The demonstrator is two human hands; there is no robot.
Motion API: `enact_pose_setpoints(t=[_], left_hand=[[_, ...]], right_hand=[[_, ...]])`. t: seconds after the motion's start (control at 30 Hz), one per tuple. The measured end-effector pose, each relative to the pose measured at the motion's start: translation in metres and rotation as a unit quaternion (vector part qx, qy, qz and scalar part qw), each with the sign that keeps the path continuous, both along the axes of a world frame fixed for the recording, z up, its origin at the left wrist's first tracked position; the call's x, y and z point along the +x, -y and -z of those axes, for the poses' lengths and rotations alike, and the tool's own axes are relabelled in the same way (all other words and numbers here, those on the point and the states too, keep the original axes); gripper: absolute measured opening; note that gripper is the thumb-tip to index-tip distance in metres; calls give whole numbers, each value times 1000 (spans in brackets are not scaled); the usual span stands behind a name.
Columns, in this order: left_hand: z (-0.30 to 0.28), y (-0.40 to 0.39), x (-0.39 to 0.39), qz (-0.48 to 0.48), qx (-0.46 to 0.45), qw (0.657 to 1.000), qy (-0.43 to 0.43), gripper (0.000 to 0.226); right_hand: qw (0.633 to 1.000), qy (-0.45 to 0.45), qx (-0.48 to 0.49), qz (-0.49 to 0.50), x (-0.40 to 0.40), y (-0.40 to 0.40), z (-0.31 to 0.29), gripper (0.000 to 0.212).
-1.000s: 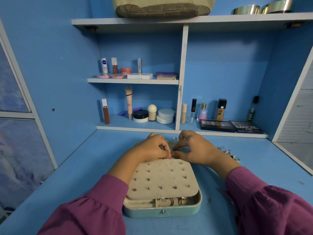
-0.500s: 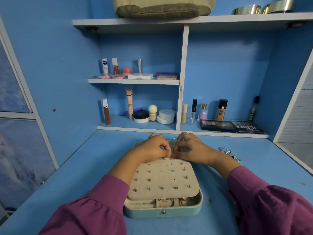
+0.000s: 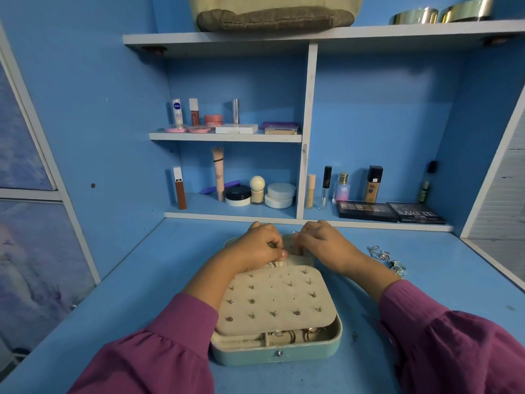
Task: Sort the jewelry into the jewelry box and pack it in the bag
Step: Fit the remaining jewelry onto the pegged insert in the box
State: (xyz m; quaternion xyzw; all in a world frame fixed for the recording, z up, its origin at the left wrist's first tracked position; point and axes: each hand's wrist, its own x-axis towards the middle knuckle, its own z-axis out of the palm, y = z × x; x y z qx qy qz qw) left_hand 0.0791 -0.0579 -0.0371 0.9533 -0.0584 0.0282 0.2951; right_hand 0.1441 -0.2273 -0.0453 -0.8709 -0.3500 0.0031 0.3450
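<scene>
Both hands, left hand (image 3: 255, 245) and right hand (image 3: 321, 245), curl fingertip-to-fingertip over the jewelry box (image 3: 275, 348) far edge, pinching something too small to tell. Loose jewelry (image 3: 383, 257) lies right, nearer the right hand

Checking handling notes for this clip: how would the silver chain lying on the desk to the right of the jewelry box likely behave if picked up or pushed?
The silver chain lies in a loose crumpled heap on the desk, so it probably goes limp and dangles when lifted. Its links look fine and thin, so it is likely light. Pushed, it would likely bunch or drag rather than roll, and could snag the rings beside it.
</scene>
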Motion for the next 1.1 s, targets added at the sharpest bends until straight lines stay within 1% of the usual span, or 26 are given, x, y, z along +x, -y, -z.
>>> enact_pose_setpoints(t=[0.07,0.17,0.3,0.37,0.47,0.53,0.63,0.7,0.8,0.97,1.07,1.1], left_hand=[[1,-1,0,-6,-6,1000,-3,9],[1,-1,0,-8,-11,1000,-2,10],[1,0,0,-9,-10,1000,2,8],[1,0,0,-8,-7,1000,7,7],[0,0,-1,-7,-7,1000,11,7],[1,0,-1,-5,-10,1000,13,8],[1,0,0,-5,-9,1000,10,7],[1,0,0,-5,-4,1000,9,6],[2,0,1,-4,4,1000,11,6],[2,0,0,-6,-8,1000,14,5],[2,0,0,-7,-14,1000,13,5],[2,0,0,-7,-16,1000,12,5]], right_hand=[[999,39,17,26,3,5,-1,42],[996,82,-3,43,4,11,-3,49],[994,91,-46,38,5,10,0,51],[994,92,-46,41,6,8,0,52],[998,49,-11,39,3,6,-2,52],[999,25,-7,41,3,5,-2,51],[998,13,-40,47,5,3,1,44],[997,8,-60,47,8,2,3,44],[996,-18,-67,51,13,-1,8,42],[996,-58,-44,52,15,-2,9,36],[996,-71,-29,38,15,1,6,38],[997,-73,-6,35,15,2,5,41]])
